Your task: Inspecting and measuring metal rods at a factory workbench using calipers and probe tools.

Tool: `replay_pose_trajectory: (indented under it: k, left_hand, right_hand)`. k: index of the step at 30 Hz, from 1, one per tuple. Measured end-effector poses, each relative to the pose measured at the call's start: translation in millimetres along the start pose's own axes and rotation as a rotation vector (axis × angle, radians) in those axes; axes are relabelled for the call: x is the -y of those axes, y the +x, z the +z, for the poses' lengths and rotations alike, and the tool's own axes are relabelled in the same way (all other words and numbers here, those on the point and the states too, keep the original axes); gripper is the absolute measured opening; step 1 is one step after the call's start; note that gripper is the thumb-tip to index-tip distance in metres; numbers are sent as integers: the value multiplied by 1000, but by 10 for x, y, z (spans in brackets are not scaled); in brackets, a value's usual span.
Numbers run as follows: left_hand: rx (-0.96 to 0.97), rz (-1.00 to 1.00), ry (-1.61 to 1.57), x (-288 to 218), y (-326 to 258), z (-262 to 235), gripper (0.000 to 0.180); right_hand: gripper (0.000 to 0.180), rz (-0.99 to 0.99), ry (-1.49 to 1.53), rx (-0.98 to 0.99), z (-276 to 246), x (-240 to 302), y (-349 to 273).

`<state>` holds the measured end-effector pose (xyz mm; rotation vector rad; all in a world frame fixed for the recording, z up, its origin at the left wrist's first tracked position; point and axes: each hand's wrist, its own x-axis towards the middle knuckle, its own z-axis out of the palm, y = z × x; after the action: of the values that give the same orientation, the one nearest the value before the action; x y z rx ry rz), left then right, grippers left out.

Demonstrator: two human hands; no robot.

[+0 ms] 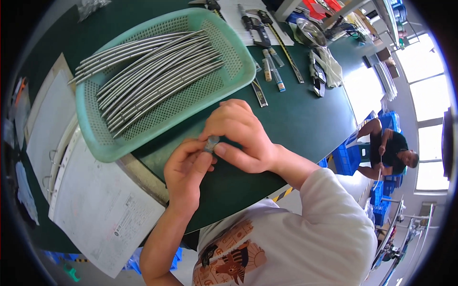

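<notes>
Binder: an open ring binder lies at the far left, with a white printed sheet hanging over the near table edge.
Basket: a pale green basket with small holes all over sits on the dark green table, behind the hands.
Rods: many thin, slightly curved metal rods lie in it side by side, some with their left ends over the rim.
Left hand: the left hand is nearly closed, thumb and fingers pinching the small piece from below.
Small piece: a small grey piece is held up between both hands, over the table just in front of the basket; its exact shape is hard to tell.
Right hand: the right hand is half curled, its thumb and index finger closed on the same piece.
Measuring tools: calipers lie behind, to the right of the basket.
Tubes: small tubes lie near them.
Bowl: a metal bowl stands farther back.
Glove: a white glove lies near the right table edge.
Background: 1 seated person is beside blue crates.
</notes>
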<state>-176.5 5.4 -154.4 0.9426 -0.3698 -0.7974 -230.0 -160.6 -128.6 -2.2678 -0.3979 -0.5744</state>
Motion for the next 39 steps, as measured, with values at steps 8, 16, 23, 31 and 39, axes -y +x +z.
replay_pose_trajectory:
  k: [8,16,23,31,39]
  left_hand:
    - [-8,-86,-39,-11,6,-7,25]
    - [-26,-93,-61,-105,-23,39,31]
    - [-52,397,424,-413,-184,77,28]
    - [-226,512,589,-602,-277,-47,20]
    - [-72,377,673,-394,-70,74,7]
  right_hand:
    - [55,-92,-208,-63,93,84,17]
    - [51,-97,-350,-261,-280,39,-134]
    - [62,333,-637,-140,-634,-223,-619]
    - [47,522,-642,-198,-581,-366,-601]
    - [12,508,-621,-575,-1145,-642,-406]
